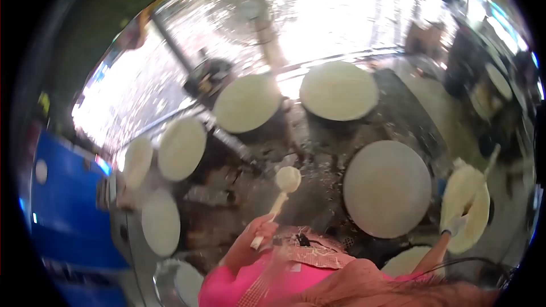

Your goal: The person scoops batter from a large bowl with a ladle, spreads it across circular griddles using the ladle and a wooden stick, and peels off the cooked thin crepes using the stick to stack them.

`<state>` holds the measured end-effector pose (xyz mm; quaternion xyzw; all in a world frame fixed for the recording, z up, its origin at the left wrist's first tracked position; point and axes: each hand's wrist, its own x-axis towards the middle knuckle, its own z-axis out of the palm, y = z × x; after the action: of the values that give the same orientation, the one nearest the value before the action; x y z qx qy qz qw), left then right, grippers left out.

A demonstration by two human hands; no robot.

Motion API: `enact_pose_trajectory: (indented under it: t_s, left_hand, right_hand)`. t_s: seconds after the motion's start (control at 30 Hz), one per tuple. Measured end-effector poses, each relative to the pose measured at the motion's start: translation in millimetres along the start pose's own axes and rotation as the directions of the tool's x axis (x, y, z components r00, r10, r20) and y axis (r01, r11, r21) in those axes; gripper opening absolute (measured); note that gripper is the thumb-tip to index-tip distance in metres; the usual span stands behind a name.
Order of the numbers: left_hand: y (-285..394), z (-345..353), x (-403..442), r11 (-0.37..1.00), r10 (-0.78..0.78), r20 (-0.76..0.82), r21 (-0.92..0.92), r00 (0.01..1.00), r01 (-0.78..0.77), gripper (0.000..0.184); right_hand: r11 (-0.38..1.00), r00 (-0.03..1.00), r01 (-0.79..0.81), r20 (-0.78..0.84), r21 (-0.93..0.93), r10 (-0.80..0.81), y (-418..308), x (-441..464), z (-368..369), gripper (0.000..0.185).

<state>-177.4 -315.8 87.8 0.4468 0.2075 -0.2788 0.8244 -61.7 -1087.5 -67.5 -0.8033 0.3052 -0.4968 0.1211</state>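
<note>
My left hand (265, 228) is wrapped round the pale handle of a ladle (288, 179), whose round cup is coated in creamy batter. At the right, my right hand (456, 225) reaches over a pale oval sheet (470, 200); its fingers are blurred, and what they hold is too unclear to name. Between the hands lies a bare greyish round plate (387, 189). Part of another pale round (408, 261) shows beside my right forearm.
Pale rounds stand in an arc: one at the top (339, 91), another left of it (248, 103), several down the left side (182, 148). A metal pot (177, 283) is at the lower left. Blue panels (74, 210) stand at the far left.
</note>
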Motion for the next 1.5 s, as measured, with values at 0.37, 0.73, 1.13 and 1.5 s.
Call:
enact_pose_trajectory:
  t_s: [0.37,0.73,1.13,1.5]
  left_hand:
    - [12.1,-129.5,-94.2,0.261,0.036,0.040,-0.965,0.999,0.029,0.020]
    - [-24.8,-209.7,-164.7,0.161,0.018,-0.311,-0.937,0.950,-0.310,0.031]
    - [-35.8,-134.2,-89.1,-0.411,0.242,-0.582,-0.787,0.777,-0.461,0.011]
    - [6.5,-61.9,-68.0,-0.488,0.129,-0.768,-0.600,0.628,-0.634,0.015]
  right_hand:
    - [0.763,0.036,0.149,0.767,0.629,-0.640,-647.6,-302.8,10.1,0.034]
    - [0.130,-0.373,0.559,0.388,0.819,-0.843,-710.0,-388.6,14.7,0.033]
    - [0.000,-0.385,0.314,0.127,0.949,-0.914,-915.8,-521.6,82.2,0.029]
    - [0.721,-0.236,-0.342,0.688,0.602,-0.687,-1047.3,-584.9,140.3,0.034]
